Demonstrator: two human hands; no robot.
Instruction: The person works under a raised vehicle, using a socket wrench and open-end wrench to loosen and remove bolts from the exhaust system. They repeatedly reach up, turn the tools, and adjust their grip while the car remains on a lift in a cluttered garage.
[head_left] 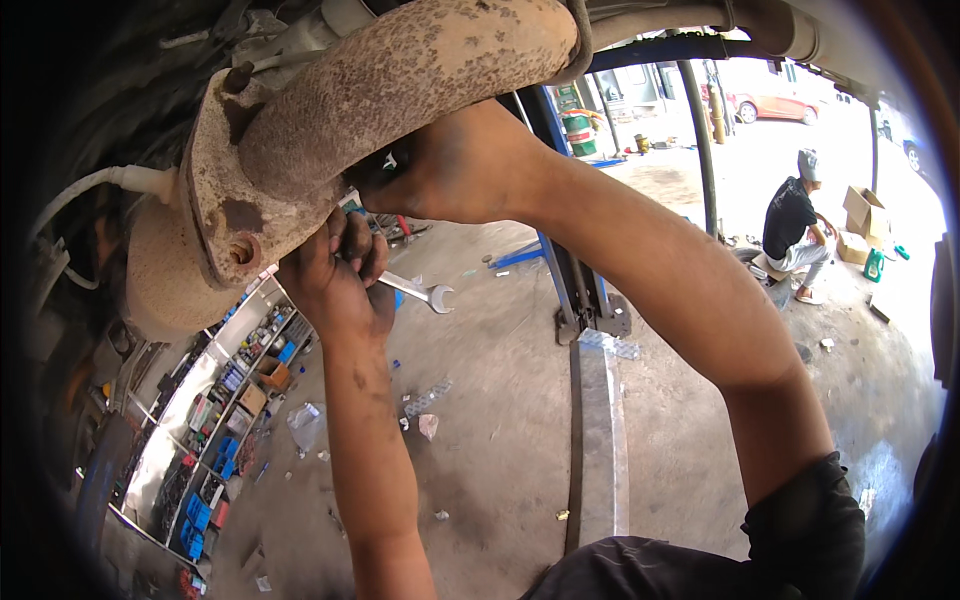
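Overhead runs a rusty, speckled exhaust pipe (410,80) that ends in a flange (215,190) with a bolt hole near its lower corner. Just below the flange, my left hand (340,285) is closed with curled fingers around a combination wrench. The wrench's open end (437,297) sticks out to the right of the fingers. My right hand (465,165) reaches up behind the pipe, close to the left hand. Its fingers are mostly hidden in shadow behind the pipe. A small pale green and white piece (351,203) shows between the two hands; its kind cannot be made out.
A blue lift post (560,250) stands beyond my right forearm, with a metal floor strip (598,440) running from it. Shelves of parts and boxes (225,410) line the left. A person (795,220) sits at the right near cardboard boxes (865,215). Litter dots the floor.
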